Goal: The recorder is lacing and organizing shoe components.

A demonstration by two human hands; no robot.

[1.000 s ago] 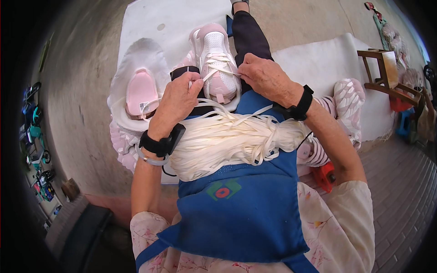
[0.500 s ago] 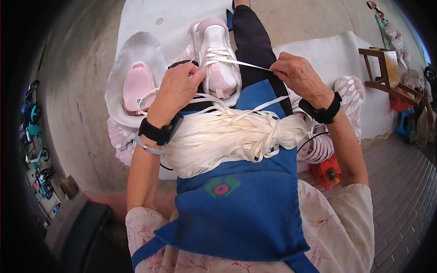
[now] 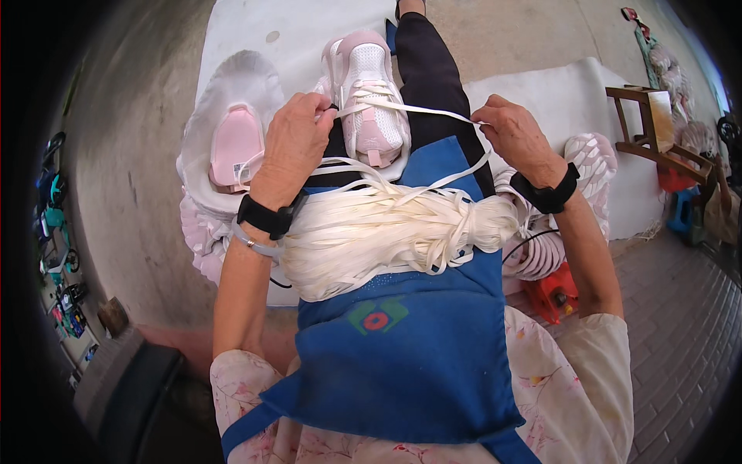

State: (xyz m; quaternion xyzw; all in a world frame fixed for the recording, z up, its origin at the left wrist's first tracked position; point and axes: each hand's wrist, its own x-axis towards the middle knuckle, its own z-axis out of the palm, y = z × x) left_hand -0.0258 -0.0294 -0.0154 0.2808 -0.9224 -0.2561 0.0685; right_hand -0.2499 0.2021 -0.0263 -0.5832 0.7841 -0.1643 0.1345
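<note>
A white and pink sneaker (image 3: 371, 116) stands between my legs, its toe away from me and a few rows of lace across its front. Over it a white shoelace (image 3: 433, 112) runs between my hands, sagging a little. My left hand (image 3: 297, 131), left of the sneaker, pinches the lace between thumb and fingers. To the right, above my dark trouser leg, my right hand (image 3: 514, 135) pinches the lace too. A thick bundle of cream-white shoelaces (image 3: 386, 236), gathered at its right end, lies across my lap on the blue apron (image 3: 410, 371).
At the left a pink insole (image 3: 237, 147) shows inside a pale, padded round piece. More pink and white sneakers (image 3: 591, 166) lie to the right on a white sheet (image 3: 541, 89). Beyond them are a wooden stool (image 3: 657, 116) and a red bag (image 3: 553, 292).
My hands have drawn slightly apart, the left one up and leftward. The lace, straight from sneaker to right hand before, now spans from hand to hand and hangs looser.
</note>
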